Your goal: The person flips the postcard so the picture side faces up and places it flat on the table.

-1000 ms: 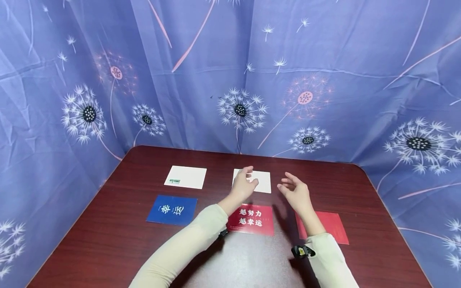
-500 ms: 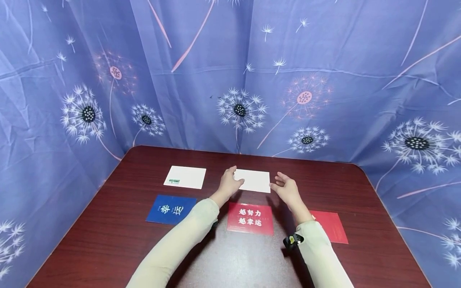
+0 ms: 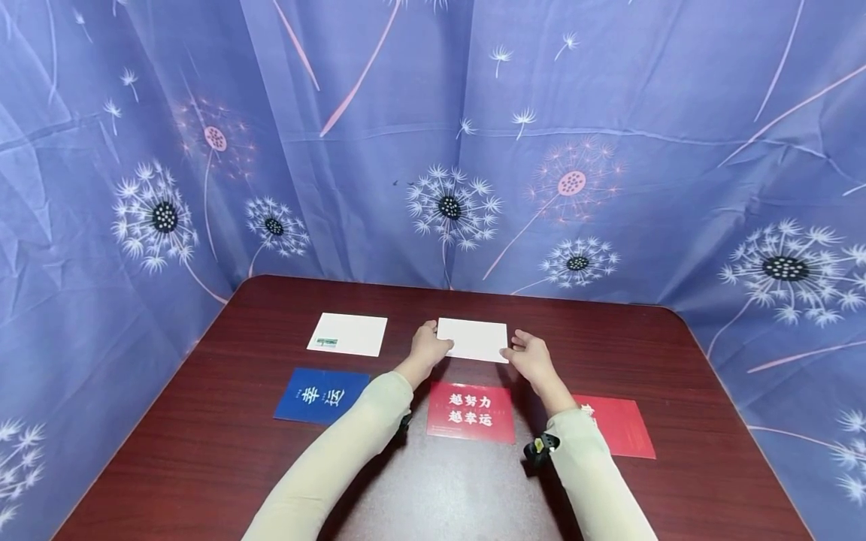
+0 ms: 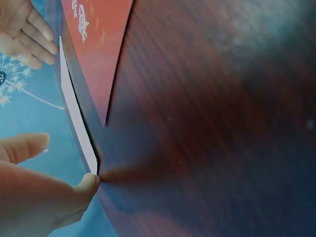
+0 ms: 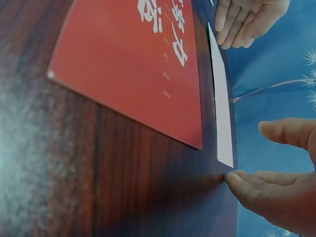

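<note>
A plain white card (image 3: 476, 338) lies flat in the far middle of the table, between both hands. At its left end is my left hand (image 3: 425, 352), the thumb above the card and the fingertips right at its corner, as the left wrist view shows. My right hand (image 3: 533, 362) is at the other end; in the right wrist view its fingertips (image 5: 234, 178) meet the tabletop just beside the card, with the thumb raised apart from them. Neither hand grips it. Nearer lies a red card with white characters (image 3: 470, 412), below the white one.
A white card with a small green picture (image 3: 348, 334) lies at the far left, above a blue card (image 3: 321, 394). Another red card (image 3: 619, 426) is partly covered by the right forearm. Behind the dark red wooden table (image 3: 203, 451) hangs a blue dandelion curtain (image 3: 365, 188).
The left hand has moved left off the middle of the white card to its left end. The right hand has come in leftward and down to the right end. The cards show no clear shift.
</note>
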{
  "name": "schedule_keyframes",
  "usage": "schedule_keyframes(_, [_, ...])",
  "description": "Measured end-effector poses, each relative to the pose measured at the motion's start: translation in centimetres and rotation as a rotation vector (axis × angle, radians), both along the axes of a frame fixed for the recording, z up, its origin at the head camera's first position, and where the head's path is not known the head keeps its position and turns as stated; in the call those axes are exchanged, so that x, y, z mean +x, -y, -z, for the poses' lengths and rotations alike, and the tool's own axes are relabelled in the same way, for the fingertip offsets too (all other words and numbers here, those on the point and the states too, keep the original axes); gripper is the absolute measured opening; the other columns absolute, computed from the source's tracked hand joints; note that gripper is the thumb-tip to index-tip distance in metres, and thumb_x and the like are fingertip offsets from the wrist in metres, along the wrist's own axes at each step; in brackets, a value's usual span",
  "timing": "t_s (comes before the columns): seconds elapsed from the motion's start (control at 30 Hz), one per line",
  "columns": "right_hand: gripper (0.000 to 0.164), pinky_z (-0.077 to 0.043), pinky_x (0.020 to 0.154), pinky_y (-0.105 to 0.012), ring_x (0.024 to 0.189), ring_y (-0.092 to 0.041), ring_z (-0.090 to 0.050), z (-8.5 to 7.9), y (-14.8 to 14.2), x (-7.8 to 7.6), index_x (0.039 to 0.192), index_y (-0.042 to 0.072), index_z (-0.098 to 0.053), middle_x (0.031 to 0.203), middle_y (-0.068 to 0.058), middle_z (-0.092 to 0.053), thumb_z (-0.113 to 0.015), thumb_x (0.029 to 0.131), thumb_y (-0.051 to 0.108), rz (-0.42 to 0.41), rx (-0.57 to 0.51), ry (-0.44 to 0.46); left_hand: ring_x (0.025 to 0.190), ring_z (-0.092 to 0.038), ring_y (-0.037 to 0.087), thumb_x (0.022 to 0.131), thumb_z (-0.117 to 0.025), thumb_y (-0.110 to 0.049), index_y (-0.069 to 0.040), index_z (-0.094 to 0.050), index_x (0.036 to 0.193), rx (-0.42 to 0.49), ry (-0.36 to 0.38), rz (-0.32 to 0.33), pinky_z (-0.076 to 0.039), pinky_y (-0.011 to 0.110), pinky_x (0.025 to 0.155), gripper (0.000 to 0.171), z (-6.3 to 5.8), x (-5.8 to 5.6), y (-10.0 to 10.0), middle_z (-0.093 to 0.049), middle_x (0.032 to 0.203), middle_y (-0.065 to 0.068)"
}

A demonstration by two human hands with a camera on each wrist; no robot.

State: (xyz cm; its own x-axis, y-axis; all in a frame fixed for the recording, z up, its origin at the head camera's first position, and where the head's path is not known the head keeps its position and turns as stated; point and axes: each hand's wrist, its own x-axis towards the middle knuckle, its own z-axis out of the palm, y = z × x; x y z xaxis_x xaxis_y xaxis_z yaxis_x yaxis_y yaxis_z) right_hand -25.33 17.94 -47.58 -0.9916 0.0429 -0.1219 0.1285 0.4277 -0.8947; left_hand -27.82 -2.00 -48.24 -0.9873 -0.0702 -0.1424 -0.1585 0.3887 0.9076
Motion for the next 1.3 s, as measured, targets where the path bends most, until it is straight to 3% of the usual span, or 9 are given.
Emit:
schedule_keyframes(0.43, [0.060, -0.043, 0.101, -0.047, 0.124, -0.044, -0.046, 0.2, 0.5, -0.5, 0.139, -0.019, -0.031, 0.135, -0.037, -0.044, -0.057, 0.088, -0.001, 0.024, -0.058, 0.032, 0.121, -0.051, 0.035, 0.076, -0.064, 0.003, 0.012, -0.043, 0.134, 0.040, -0.002, -0.015, -0.043, 0.039, 0.102, 0.063, -0.2, 0.3, -0.7, -0.055, 0.129, 0.026])
schedule_keyframes(0.7, [0.055, -0.039, 0.105, -0.046, 0.126, -0.042, -0.045, 0.2, 0.3, -0.8, 0.138, -0.017, -0.035, 0.133, -0.036, -0.046, -0.054, 0.089, -0.002, 0.097, -0.127, 0.073, 0.118, -0.053, 0.036, 0.077, -0.059, 0.006, 0.013, -0.042, 0.134, 0.182, 0.019, -0.077, -0.047, 0.037, 0.096, 0.060, 0.0, 0.1, -0.7, -0.052, 0.129, 0.026])
schedule_keyframes(0.87, [0.052, -0.038, 0.105, -0.045, 0.127, -0.041, -0.045, 0.2, 0.3, -0.9, 0.137, -0.018, -0.037, 0.132, -0.036, -0.047, -0.051, 0.090, -0.002, 0.125, -0.168, 0.086, 0.114, -0.054, 0.034, 0.076, -0.057, 0.007, 0.011, -0.045, 0.132, 0.218, 0.031, -0.121, -0.050, 0.034, 0.089, 0.058, 0.2, -0.1, -0.7, -0.054, 0.126, 0.023])
schedule_keyframes(1.0, [0.049, -0.040, 0.101, -0.041, 0.126, -0.039, -0.047, 0.3, 0.4, -0.9, 0.137, -0.016, -0.039, 0.132, -0.035, -0.048, -0.049, 0.092, -0.001, 0.150, -0.200, 0.093, 0.113, -0.055, 0.031, 0.077, -0.058, 0.007, 0.009, -0.045, 0.133, 0.223, 0.029, -0.134, -0.050, 0.035, 0.090, 0.057, 0.9, -0.7, -0.7, -0.055, 0.124, 0.021])
schedule_keyframes(1.03, [0.048, -0.041, 0.100, -0.039, 0.125, -0.038, -0.047, 0.3, 0.4, -0.8, 0.137, -0.016, -0.039, 0.132, -0.034, -0.048, -0.049, 0.092, -0.002, 0.159, -0.211, 0.094, 0.111, -0.056, 0.031, 0.077, -0.059, 0.008, 0.009, -0.046, 0.133, 0.225, 0.024, -0.138, -0.050, 0.035, 0.089, 0.057, 1.3, -1.0, -0.6, -0.056, 0.123, 0.020])
schedule_keyframes(1.07, [0.047, -0.041, 0.098, -0.037, 0.124, -0.037, -0.047, 0.3, 0.4, -0.8, 0.137, -0.015, -0.040, 0.133, -0.033, -0.048, -0.048, 0.092, -0.002, 0.169, -0.225, 0.095, 0.106, -0.058, 0.028, 0.076, -0.059, 0.006, 0.009, -0.049, 0.129, 0.224, -0.015, -0.148, -0.052, 0.031, 0.085, 0.054, 2.5, -1.6, -0.6, -0.058, 0.117, 0.018])
schedule_keyframes(1.17, [0.046, -0.043, 0.094, -0.032, 0.120, -0.031, -0.050, 0.4, 0.5, -0.7, 0.136, -0.015, -0.042, 0.132, -0.032, -0.050, -0.048, 0.092, -0.004, 0.207, -0.283, 0.088, 0.101, -0.060, 0.026, 0.075, -0.058, 0.007, 0.009, -0.052, 0.125, 0.207, -0.032, -0.169, -0.053, 0.030, 0.080, 0.050, 3.0, -2.0, -0.5, -0.061, 0.111, 0.018])
schedule_keyframes(1.27, [0.047, -0.047, 0.085, -0.025, 0.110, -0.027, -0.053, 0.4, 0.6, -0.7, 0.135, -0.013, -0.045, 0.130, -0.031, -0.052, -0.050, 0.089, -0.008, 0.248, -0.326, 0.072, 0.101, -0.060, 0.028, 0.074, -0.056, 0.009, 0.009, -0.055, 0.121, 0.216, -0.011, -0.188, -0.053, 0.032, 0.079, 0.047, 2.7, -1.8, -0.4, -0.062, 0.108, 0.020])
schedule_keyframes(1.3, [0.047, -0.048, 0.081, -0.023, 0.106, -0.026, -0.054, 0.5, 0.6, -0.7, 0.134, -0.013, -0.046, 0.129, -0.032, -0.053, -0.050, 0.087, -0.009, 0.260, -0.333, 0.065, 0.104, -0.059, 0.030, 0.075, -0.055, 0.011, 0.009, -0.055, 0.123, 0.219, 0.024, -0.186, -0.054, 0.034, 0.080, 0.048, 1.5, -1.1, -0.4, -0.062, 0.111, 0.022])
